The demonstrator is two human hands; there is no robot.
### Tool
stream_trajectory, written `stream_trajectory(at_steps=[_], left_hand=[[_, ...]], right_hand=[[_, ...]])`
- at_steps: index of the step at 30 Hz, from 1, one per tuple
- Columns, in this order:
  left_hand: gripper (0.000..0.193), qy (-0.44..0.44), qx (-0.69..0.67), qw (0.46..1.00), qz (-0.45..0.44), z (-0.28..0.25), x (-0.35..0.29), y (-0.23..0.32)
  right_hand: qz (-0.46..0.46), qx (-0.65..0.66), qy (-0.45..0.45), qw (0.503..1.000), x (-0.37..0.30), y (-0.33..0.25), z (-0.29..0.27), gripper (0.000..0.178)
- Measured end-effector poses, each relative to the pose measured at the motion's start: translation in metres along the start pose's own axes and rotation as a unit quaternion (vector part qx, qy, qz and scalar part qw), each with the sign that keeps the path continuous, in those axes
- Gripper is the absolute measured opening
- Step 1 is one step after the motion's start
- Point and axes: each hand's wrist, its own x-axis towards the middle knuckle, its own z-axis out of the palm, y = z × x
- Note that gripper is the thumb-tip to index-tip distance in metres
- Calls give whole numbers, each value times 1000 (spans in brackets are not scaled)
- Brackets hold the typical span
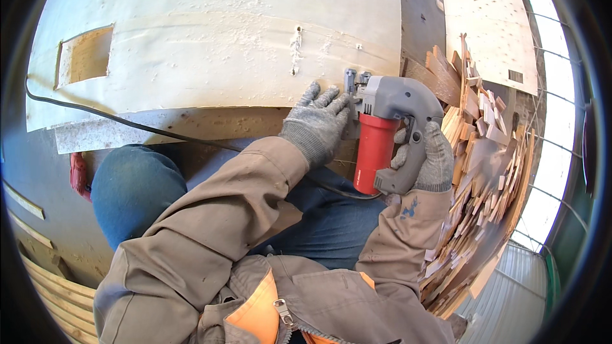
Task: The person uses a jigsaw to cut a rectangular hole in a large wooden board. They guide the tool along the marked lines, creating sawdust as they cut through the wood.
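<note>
A: What's nearest on your feed?
B: I've got jacket [204,248] up front, then jeans [140,185].
A: Hands?
B: L hand [317,120] gloved, palm down, fingers a bit spread, beside the nose [358,83] of the tool [403,97]; can't tell if they touch. R hand [437,160] gloved, curled round the grey handle [417,153].
A: Tool pos & dir?
B: R of ctr, at near edge of the pale sheet [210,57]. Red barrel's [376,146] long axis runs near-far, butt twd wearer, top leaning slightly R; nose points L. Black cord [150,127] passes under L forearm.
A: Further out?
B: I see a ragged slot [295,51] & sq. cutout [86,56] in the sheet. Scraps [488,153] piled R, 2nd sheet [494,25] past them.
</note>
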Motion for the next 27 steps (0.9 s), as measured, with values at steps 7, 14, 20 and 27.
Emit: stream_trajectory(at_steps=[7, 14, 20, 27], left_hand=[[65, -31, 5, 1000, -4, -4, 2, 1], [66, -43, 19, 999, 3, -2, 4, -1], [65, -36, 11, 999, 1, -4, 3, -1], [65, -16, 7, 1000, -2, 1, 3, -3]], right_hand=[[-9, -20, 5, 1000, 1, 2, -1, 46], [7, -11, 6, 1000, 0, 1, 0, 44], [8, -16, 8, 1000, -2, -2, 4, 45], [14, -16, 10, 1000, 3, 0, 1, 46]])
